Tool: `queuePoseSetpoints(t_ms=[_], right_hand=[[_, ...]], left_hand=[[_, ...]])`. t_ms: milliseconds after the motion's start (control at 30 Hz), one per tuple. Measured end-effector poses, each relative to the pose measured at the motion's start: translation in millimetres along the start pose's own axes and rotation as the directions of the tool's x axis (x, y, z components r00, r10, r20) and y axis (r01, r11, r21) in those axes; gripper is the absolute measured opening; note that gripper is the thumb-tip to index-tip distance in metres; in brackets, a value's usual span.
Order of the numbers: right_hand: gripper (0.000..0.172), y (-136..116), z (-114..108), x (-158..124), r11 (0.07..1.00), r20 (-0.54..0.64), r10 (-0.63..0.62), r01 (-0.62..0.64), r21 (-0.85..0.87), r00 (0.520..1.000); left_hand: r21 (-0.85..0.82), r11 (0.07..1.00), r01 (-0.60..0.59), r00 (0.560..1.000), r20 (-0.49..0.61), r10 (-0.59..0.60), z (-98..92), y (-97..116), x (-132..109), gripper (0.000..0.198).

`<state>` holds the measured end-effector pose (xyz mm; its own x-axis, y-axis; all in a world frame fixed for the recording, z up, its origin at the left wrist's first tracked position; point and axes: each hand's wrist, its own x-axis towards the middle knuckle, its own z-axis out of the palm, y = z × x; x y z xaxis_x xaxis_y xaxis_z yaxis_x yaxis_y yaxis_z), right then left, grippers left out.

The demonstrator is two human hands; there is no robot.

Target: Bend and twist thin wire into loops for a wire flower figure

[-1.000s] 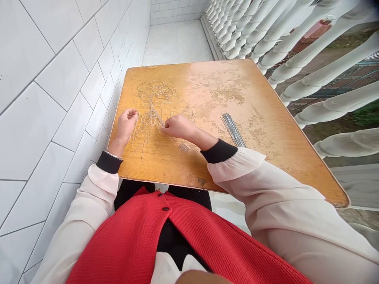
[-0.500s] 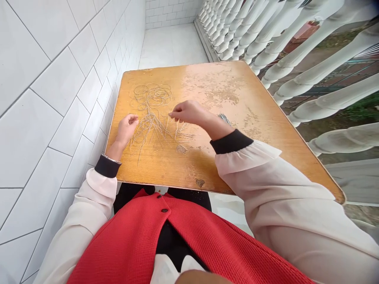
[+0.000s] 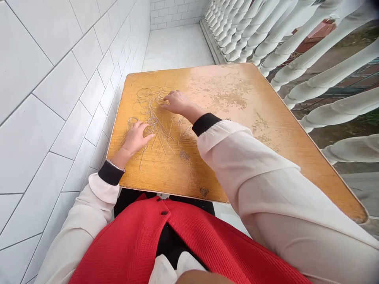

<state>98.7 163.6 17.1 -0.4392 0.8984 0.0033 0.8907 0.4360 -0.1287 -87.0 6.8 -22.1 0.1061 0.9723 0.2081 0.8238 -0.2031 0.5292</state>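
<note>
Tiled wall: white, dark joints, along your left; the counter's left side runs near it, so a careless sweep leftward could knock your knuckles there.

Balustrade: white turned posts, on your right, outdoor ground visible between them.

Floor: pale, smooth, beyond the far edge; thin pieces pushed over would drop here.

Counter: orange-brown wood grain, rounded corners, with a pinkish worn area across the far right and dark chips near your side. Strand tips could catch on the rough spots if dragged.

Right sleeve: pale, loose, black-cuffed, lying over the counter's near edge; its bulk could drag strands out of place should the forearm swing.

Strand tangle: thin, wire-like, left part of the counter, loops at the far end, straighter ends fanned toward you. Crossed loops could tighten or kink if one strand is pulled while others are hooked on it.

Left hand: over the tangle's near left side, thumb parted from fingers, unclenched.

Right hand: fingers bent at the far loops; whether they pinch a strand, you cannot tell from here.

Bracelet: slim, left wrist; a stray end might snag it.
</note>
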Motion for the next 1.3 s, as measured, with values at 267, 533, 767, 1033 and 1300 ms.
queuePoseSetpoints(t_ms=[267,533,767,1033,1300], right_hand=[[0.028,-3.8,18.5,3.6,0.997,0.015,-0.054,0.054,0.049,0.998],[0.030,2.2,0.6,-24.4,0.972,-0.012,-0.064,0.065,0.224,0.998],[0.029,29.9,-24.0,-63.5,0.888,-0.146,0.206,-0.122,0.443,0.968],[0.018,9.2,-5.2,-165.5,0.816,0.026,0.220,-0.199,0.543,0.975],[0.024,-22.1,22.4,-176.0,0.957,0.052,-0.024,0.008,0.289,0.998]], left_hand=[[0.216,0.976,-0.035,0.988,0.151,0.002,5.3,14.4,-4.9,0.067],[0.212,0.977,0.018,0.999,0.042,-0.028,24.5,-0.7,30.0,0.060],[-0.053,0.999,0.007,0.998,-0.069,-0.011,28.7,-18.8,61.8,0.046],[-0.343,0.920,-0.191,0.949,-0.303,0.085,-65.0,20.2,22.2,0.009],[-0.441,0.895,-0.063,0.966,-0.254,-0.056,-46.3,11.4,11.7,0.006]])
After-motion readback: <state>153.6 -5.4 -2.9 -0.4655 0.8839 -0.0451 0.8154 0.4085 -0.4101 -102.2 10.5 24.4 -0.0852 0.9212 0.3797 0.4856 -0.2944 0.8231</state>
